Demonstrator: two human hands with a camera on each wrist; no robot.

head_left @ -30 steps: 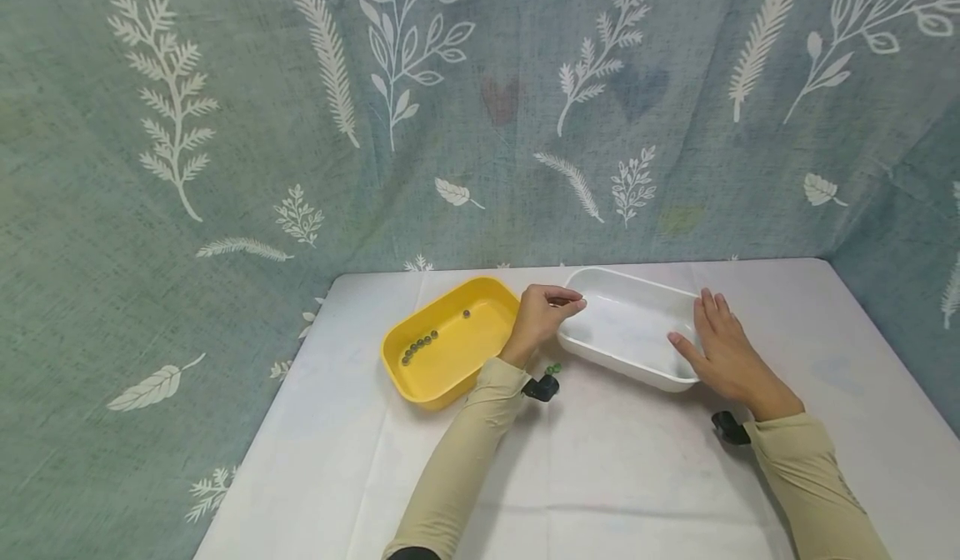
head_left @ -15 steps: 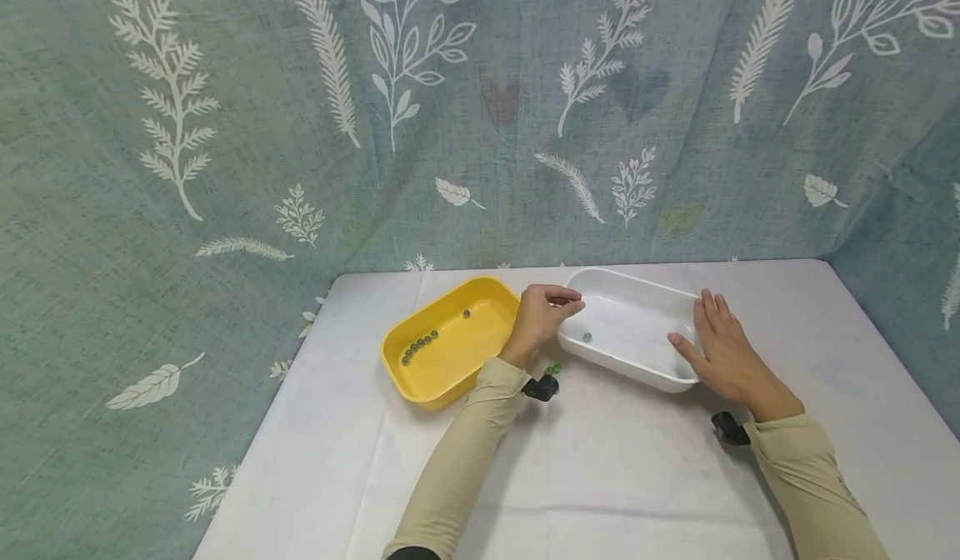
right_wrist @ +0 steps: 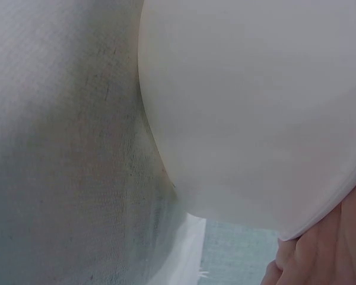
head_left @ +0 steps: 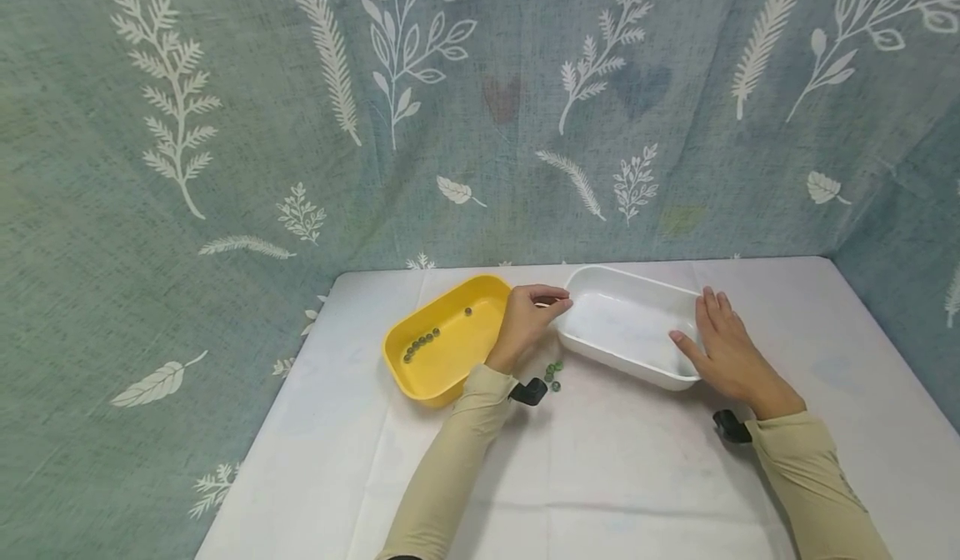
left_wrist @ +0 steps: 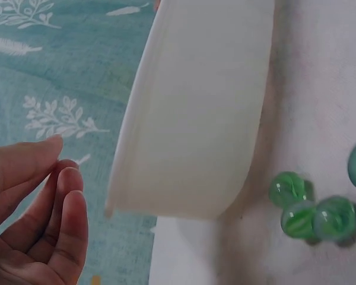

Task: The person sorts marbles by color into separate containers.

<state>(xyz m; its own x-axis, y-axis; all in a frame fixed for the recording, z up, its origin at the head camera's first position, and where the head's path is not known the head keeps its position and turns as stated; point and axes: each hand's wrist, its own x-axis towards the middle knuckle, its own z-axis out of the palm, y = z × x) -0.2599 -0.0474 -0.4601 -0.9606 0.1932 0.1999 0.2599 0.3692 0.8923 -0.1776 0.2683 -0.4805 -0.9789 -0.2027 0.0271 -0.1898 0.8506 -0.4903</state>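
My left hand [head_left: 523,323] hovers at the left end of a white tray [head_left: 628,327]. In the left wrist view its thumb and fingertips [left_wrist: 54,145] come close together, with nothing visible between them, just beside the tray's outer wall. At the tray's right end, my right hand [head_left: 731,360] rests on the rim with straight fingers outside and the thumb over the inside. Several green glass marbles [left_wrist: 335,218] lie on the white cloth near my left wrist. A yellow tray [head_left: 459,352] left of that hand holds several marbles [head_left: 422,340], most in a row along its far side.
A white cloth covers the table [head_left: 615,460]. Behind it hangs a green-blue curtain [head_left: 480,193] with white leaf prints. Small black wrist cameras [head_left: 529,392] sit below both hands. The two trays stand close together near the table's back edge.
A marble appeared inside the white tray half a second ago and is out of sight now. My left hand has drawn back left, uncovering more marbles on the cloth. My right hand stays put.
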